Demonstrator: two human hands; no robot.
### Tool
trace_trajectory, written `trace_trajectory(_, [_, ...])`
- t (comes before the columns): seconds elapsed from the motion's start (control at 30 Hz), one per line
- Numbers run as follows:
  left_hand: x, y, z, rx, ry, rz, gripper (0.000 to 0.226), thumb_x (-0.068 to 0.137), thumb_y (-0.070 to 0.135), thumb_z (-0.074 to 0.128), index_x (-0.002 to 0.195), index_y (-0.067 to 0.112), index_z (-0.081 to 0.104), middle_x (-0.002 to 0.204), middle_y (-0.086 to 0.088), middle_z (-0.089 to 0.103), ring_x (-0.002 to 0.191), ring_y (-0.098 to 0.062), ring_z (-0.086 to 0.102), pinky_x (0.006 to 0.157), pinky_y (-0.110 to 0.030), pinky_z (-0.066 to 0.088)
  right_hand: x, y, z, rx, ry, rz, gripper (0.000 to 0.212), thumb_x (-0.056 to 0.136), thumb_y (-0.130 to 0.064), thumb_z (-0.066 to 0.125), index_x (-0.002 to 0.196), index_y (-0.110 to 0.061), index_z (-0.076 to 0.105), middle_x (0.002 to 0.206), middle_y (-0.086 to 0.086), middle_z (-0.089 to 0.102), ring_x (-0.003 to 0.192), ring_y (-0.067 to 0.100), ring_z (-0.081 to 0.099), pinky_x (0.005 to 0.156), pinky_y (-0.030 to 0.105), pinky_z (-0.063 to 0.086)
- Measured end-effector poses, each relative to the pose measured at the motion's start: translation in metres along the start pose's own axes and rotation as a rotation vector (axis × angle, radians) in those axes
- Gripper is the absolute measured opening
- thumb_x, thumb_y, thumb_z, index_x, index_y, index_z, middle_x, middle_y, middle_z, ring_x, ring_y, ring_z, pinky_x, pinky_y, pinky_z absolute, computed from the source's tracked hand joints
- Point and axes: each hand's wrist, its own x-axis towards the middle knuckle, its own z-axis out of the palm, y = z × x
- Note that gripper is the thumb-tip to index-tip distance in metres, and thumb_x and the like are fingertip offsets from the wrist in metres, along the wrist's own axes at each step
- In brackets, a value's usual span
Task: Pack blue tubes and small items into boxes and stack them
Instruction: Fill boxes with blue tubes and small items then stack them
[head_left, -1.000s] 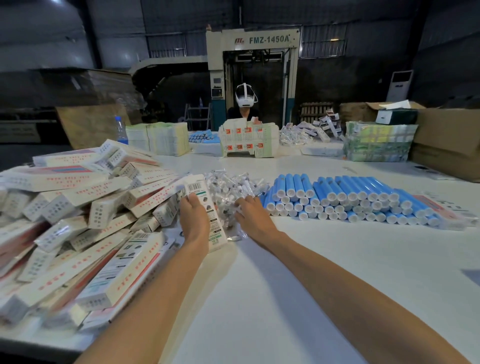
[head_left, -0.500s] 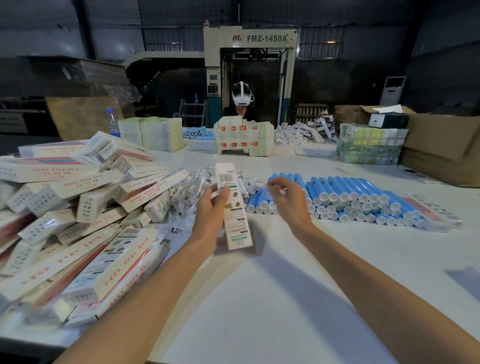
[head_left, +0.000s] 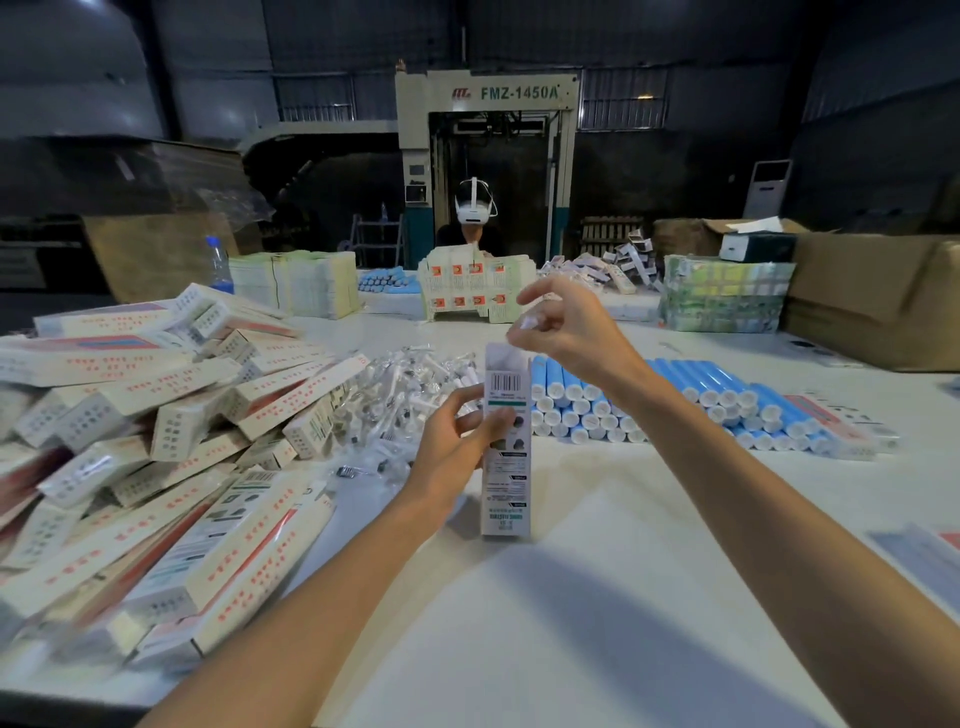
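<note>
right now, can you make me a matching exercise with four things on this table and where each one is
Things:
1 upright box
2 blue tubes
3 pile of boxes
4 small item

Places:
a heaped at the left
b pinched by the right hand above the open box top
c gripped by the left hand
d stacked in rows to the right of the box

Pairs: 1-c, 2-d, 3-a, 4-b
</note>
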Motion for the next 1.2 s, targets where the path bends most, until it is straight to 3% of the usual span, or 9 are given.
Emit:
trace_trajectory(0.13, [-0.001, 0.000, -0.001, -0.010, -0.014, 0.012, 0.044, 0.090, 0.032, 0.080, 0.129, 0.022, 0.061, 0.108, -0.004, 0.082, 0.098, -0.021, 0.080, 0.071, -0.026, 0.061, 0.002, 0.009, 0.014, 0.078, 0.040, -0.040, 0.026, 0.095, -0.014, 0.075, 0.111, -0.005, 0.057, 0.095, 0.010, 0.078, 0.086, 0.022, 0.075, 0.080, 0.032, 0.062])
trace_trajectory(0.33, [-0.002, 0.000, 0.000, 0.006, -0.059, 0.030, 0.042, 0.097, 0.028, 0.076, 0.134, 0.017, 0.059, 0.111, -0.010, 0.081, 0.102, -0.026, 0.079, 0.076, -0.029, 0.063, 0.000, 0.022, 0.024, -0.167, 0.012, -0.073, 0.011, 0.092, -0.021, 0.078, 0.096, -0.011, 0.079, 0.094, -0.001, 0.075, 0.092, 0.015, 0.068, 0.081, 0.034, 0.055])
trace_trajectory(0.43, [-0.002, 0.000, -0.001, 0.003, -0.027, 0.039, 0.039, 0.099, 0.025, 0.074, 0.133, 0.016, 0.059, 0.111, -0.013, 0.080, 0.096, -0.020, 0.079, 0.069, -0.022, 0.059, -0.007, 0.031, 0.028, -0.345, -0.020, -0.092, 0.020, 0.100, -0.028, 0.068, 0.105, -0.014, 0.081, 0.123, 0.002, 0.068, 0.118, 0.017, 0.057, 0.099, 0.037, 0.045])
trace_trajectory(0.5, [-0.002, 0.000, -0.002, 0.000, -0.010, 0.046, 0.035, 0.100, 0.021, 0.072, 0.132, 0.014, 0.059, 0.108, -0.012, 0.081, 0.090, -0.013, 0.079, 0.065, -0.018, 0.057, -0.019, 0.039, 0.029, -0.261, 0.035, -0.055, 0.023, 0.104, -0.028, 0.061, 0.118, -0.017, 0.076, 0.133, -0.001, 0.058, 0.123, 0.014, 0.054, 0.104, 0.034, 0.044])
trace_trajectory(0.6, [-0.002, 0.000, -0.003, 0.005, -0.018, 0.063, 0.033, 0.101, 0.017, 0.071, 0.132, 0.015, 0.059, 0.104, -0.004, 0.082, 0.092, -0.011, 0.079, 0.067, -0.017, 0.057, -0.042, 0.055, 0.031, -0.035, 0.151, 0.008, 0.025, 0.105, -0.030, 0.060, 0.129, -0.023, 0.062, 0.125, -0.006, 0.062, 0.108, 0.004, 0.062, 0.089, 0.030, 0.053])
trace_trajectory(0.77, [0.002, -0.004, -0.005, 0.092, 0.004, 0.131, 0.036, 0.099, 0.018, 0.075, 0.133, 0.018, 0.065, 0.121, -0.003, 0.076, 0.118, -0.026, 0.071, 0.097, -0.043, 0.061, -0.069, 0.075, 0.041, 0.158, 0.016, 0.005, 0.048, 0.100, -0.031, 0.070, 0.143, -0.034, 0.050, 0.118, -0.007, 0.074, 0.107, 0.015, 0.070, 0.092, 0.030, 0.056])
trace_trajectory(0.87, [0.002, -0.004, -0.008, 0.059, -0.007, 0.163, 0.055, 0.097, 0.017, 0.077, 0.143, 0.037, 0.054, 0.120, -0.014, 0.074, 0.111, -0.031, 0.073, 0.089, -0.042, 0.064, -0.071, 0.076, 0.047, 0.232, 0.035, -0.006, 0.050, 0.099, -0.026, 0.072, 0.145, -0.031, 0.052, 0.119, -0.004, 0.072, 0.112, 0.018, 0.068, 0.098, 0.041, 0.056])
trace_trajectory(0.97, [0.004, -0.003, -0.012, 0.131, -0.062, 0.198, 0.063, 0.098, 0.023, 0.077, 0.147, 0.053, 0.050, 0.115, -0.003, 0.077, 0.115, -0.027, 0.070, 0.090, -0.045, 0.064, -0.071, 0.078, 0.047, 0.287, 0.007, 0.004, 0.048, 0.100, -0.024, 0.071, 0.144, -0.031, 0.054, 0.119, -0.003, 0.071, 0.116, 0.020, 0.066, 0.100, 0.041, 0.056])
trace_trajectory(1.2, [0.001, -0.002, -0.009, 0.170, -0.132, 0.207, 0.044, 0.097, 0.021, 0.075, 0.138, 0.031, 0.063, 0.116, 0.005, 0.077, 0.100, -0.019, 0.076, 0.077, -0.026, 0.061, -0.072, 0.078, 0.035, 0.294, -0.083, 0.038, 0.035, 0.100, -0.015, 0.067, 0.134, -0.020, 0.057, 0.111, -0.007, 0.071, 0.109, 0.013, 0.066, 0.090, 0.021, 0.053])
